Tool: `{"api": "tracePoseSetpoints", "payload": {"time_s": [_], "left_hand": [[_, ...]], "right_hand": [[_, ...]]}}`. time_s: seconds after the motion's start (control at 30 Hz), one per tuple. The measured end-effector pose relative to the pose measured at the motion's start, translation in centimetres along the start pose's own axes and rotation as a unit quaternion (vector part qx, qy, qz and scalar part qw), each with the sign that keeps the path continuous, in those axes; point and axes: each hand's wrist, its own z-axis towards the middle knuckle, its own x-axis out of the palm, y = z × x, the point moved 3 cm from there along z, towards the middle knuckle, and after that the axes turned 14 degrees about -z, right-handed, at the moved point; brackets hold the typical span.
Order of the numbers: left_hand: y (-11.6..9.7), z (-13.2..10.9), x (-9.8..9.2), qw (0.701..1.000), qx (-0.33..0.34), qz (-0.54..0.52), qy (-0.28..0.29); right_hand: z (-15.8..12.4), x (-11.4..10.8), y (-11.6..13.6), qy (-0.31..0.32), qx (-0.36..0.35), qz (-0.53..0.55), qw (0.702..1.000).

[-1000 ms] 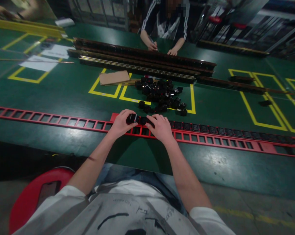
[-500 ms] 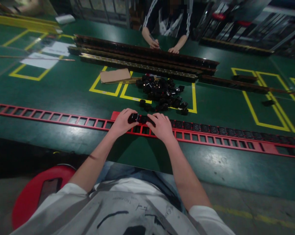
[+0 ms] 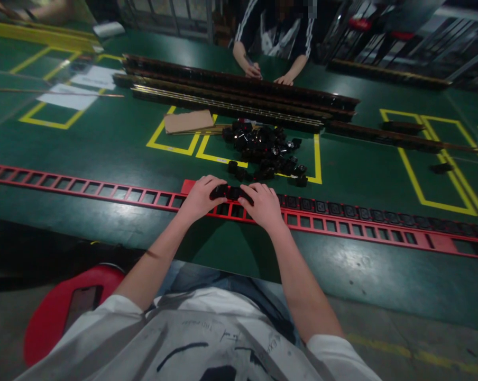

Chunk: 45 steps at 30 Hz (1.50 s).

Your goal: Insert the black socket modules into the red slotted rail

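Note:
A long red slotted frame [image 3: 144, 197] lies across the green table in front of me. Behind it runs a row of black square socket modules [image 3: 320, 206], reaching off to the right. My left hand [image 3: 201, 198] is closed around a black socket module [image 3: 219, 191] at the left end of this row. Close by, my right hand [image 3: 263, 202] has its thumb and fingers closed on another black module [image 3: 246, 194] of the row. One more module [image 3: 233, 193] shows between the hands. My fingers partly hide the gripped pieces.
Beyond my hands lies a heap of black modules [image 3: 266, 148], with a cardboard piece [image 3: 189, 121] to its left. Long dark metal profiles [image 3: 231, 95] lie farther back. Across the table a co-worker's hand [image 3: 253, 70] holds a pen. A phone rests on a red stool [image 3: 52, 317].
The black module in my left hand has tilted down, level with the row. Both hands stay at nearly the same spot, and the whole view has shifted slightly.

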Motion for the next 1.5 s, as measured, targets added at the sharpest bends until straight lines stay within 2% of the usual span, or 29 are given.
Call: {"api": "tracePoseSetpoints", "payload": {"time_s": [0.43, 0.8, 1.5], "left_hand": [[-0.13, -0.02, 0.09, 0.999, 0.008, 0.033, 0.013], [-0.06, -0.14, 0.17, 0.998, 0.028, 0.052, 0.001], [-0.68, 0.09, 0.07, 0.994, 0.015, 0.096, 0.045]], "right_hand": [[0.00, -0.22, 0.07, 0.003, 0.004, 0.001, 1.000], [0.02, -0.21, 0.03, 0.007, 0.003, 0.005, 1.000], [0.05, -0.12, -0.04, -0.004, 0.002, 0.004, 1.000]]}}
